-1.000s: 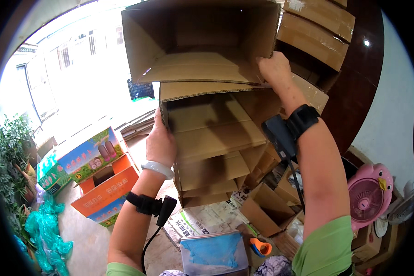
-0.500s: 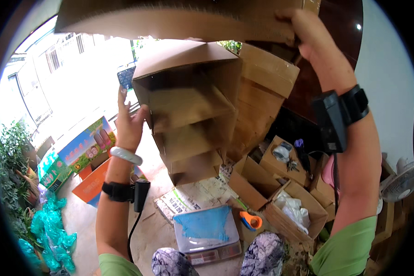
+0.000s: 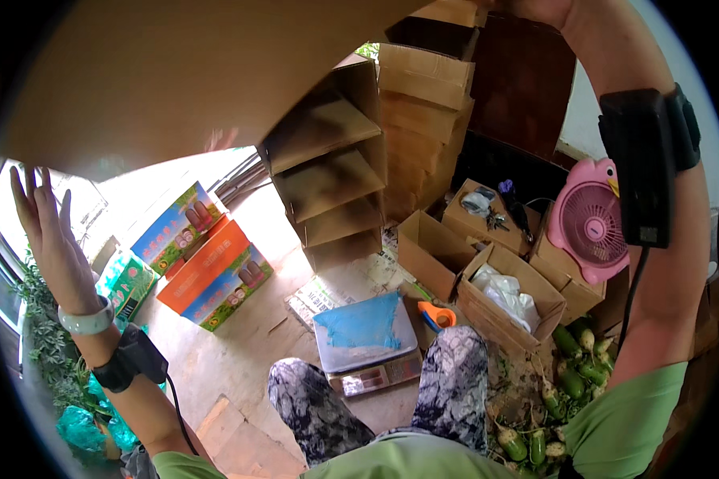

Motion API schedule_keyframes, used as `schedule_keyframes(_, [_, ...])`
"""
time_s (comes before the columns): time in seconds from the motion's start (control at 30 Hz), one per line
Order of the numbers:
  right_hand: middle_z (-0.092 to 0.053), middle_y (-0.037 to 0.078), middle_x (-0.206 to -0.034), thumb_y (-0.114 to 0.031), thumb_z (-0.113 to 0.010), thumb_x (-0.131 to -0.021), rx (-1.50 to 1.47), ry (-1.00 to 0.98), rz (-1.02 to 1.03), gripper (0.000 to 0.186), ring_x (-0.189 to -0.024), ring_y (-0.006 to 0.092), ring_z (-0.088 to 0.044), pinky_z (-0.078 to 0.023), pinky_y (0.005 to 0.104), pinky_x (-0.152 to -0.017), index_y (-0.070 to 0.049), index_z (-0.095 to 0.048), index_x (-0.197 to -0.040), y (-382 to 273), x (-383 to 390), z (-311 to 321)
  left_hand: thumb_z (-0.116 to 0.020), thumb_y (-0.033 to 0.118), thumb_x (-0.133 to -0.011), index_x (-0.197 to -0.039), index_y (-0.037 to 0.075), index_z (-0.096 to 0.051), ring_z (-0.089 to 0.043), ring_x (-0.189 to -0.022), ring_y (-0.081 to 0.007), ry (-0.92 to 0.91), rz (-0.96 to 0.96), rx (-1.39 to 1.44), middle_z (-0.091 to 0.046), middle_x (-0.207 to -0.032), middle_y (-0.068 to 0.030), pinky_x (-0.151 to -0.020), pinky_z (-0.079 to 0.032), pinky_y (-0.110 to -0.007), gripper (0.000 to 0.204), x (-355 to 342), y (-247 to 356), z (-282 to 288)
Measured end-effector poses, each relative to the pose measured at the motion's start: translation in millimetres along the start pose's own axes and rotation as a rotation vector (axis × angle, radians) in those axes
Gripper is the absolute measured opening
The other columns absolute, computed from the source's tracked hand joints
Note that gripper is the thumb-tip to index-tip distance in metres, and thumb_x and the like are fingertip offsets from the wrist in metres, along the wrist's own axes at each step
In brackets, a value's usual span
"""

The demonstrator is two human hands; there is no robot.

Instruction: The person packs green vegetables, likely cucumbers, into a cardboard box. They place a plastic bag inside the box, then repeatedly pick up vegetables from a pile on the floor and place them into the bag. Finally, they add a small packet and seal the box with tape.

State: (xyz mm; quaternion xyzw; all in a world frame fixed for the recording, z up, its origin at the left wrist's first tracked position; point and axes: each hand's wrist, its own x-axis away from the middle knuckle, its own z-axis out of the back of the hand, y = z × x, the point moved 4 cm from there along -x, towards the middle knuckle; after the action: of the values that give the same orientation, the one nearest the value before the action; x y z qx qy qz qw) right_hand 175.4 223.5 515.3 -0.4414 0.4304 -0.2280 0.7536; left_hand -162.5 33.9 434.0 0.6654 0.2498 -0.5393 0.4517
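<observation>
A large brown cardboard box (image 3: 176, 80) is held up close in front of me, blurred, and fills the upper left. My right hand (image 3: 539, 9) is raised at the top edge, closed on the box; its fingertips are largely cut off. Below the box's lower left edge, my left hand (image 3: 52, 247) is open with fingers stretched upward, holding nothing; its fingertips are near that edge. Behind the raised box stands a tall stack of cardboard boxes (image 3: 327, 195), their open sides facing me, partly covered by it.
On the floor between my knees sits a scale (image 3: 367, 335), with an orange-handled tape dispenser (image 3: 437, 315) beside it. Printed cartons (image 3: 216, 271) stand left. Rightward are small open boxes (image 3: 431, 247), a pink fan (image 3: 591, 219) and green-white radishes (image 3: 571, 375). Another box stack (image 3: 423, 128) rises behind.
The raised box has come closer and swung left and down, covering more of the view. My left hand has left the stack's side and moved left, fingers spread. My right hand rose.
</observation>
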Motion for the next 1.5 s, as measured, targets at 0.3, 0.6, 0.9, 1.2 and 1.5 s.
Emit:
schedule_keyframes(0.3, [-0.062,0.010,-0.070,-0.016,-0.056,-0.078,0.071,-0.309,-0.418,0.023,-0.050,0.0158,-0.058,-0.044,0.0234,-0.039,0.001,-0.058,-0.094,43.9,72.8,-32.8,-0.048,0.013,-0.092,-0.138,0.008,-0.027,-0.045,-0.115,-0.0199,-0.187,0.471,0.051,-0.037,-0.135,-0.0093,-0.087,-0.047,-0.034,0.051,167.8,8.4,75.7])
schedule_keyframes(0.6, [-0.059,0.012,-0.070,-0.011,-0.059,-0.075,0.253,-0.238,-0.727,0.026,-0.044,0.0200,-0.057,-0.044,0.0297,-0.033,0.003,-0.051,-0.095,206.4,123.3,-67.9,-0.049,0.009,-0.091,-0.127,0.010,-0.041,-0.056,-0.093,-0.0123,-0.335,1.156,0.429,-0.052,-0.114,-0.0014,-0.078,-0.049,-0.028,0.036,370.8,-57.4,36.5])
schedule_keyframes(0.9, [-0.058,0.015,-0.079,-0.012,-0.057,-0.075,0.549,-0.307,-0.740,0.027,-0.054,0.0260,-0.062,-0.050,0.0342,-0.041,0.006,-0.053,-0.095,345.5,140.3,-82.3,-0.052,0.011,-0.090,-0.127,0.012,-0.040,-0.053,-0.099,-0.0115,-0.442,1.393,0.404,-0.046,-0.127,-0.0015,-0.074,-0.046,-0.028,0.039,441.6,-107.7,10.6])
schedule_keyframes(1.2, [-0.061,0.008,-0.085,-0.034,-0.053,-0.086,0.305,-0.052,-0.730,0.044,-0.059,0.0127,-0.057,-0.047,0.0272,-0.046,0.001,-0.052,-0.113,363.8,170.2,-62.2,-0.057,-0.001,-0.078,-0.137,0.008,-0.030,-0.040,-0.123,-0.0269,-0.523,0.838,0.048,-0.040,-0.134,-0.0142,-0.095,-0.037,-0.036,0.066,362.1,-43.4,9.9])
schedule_keyframes(1.5, [-0.061,0.006,-0.091,-0.022,-0.050,-0.088,0.160,0.164,-0.858,0.037,-0.066,0.0119,-0.058,-0.046,0.0246,-0.050,-0.001,-0.050,-0.118,379.3,259.5,44.2,-0.074,0.008,-0.059,-0.132,0.007,-0.038,-0.026,-0.131,-0.0326,-0.898,0.114,-0.467,-0.039,-0.134,-0.0106,-0.107,-0.020,-0.047,0.081,303.0,-8.2,-42.1])
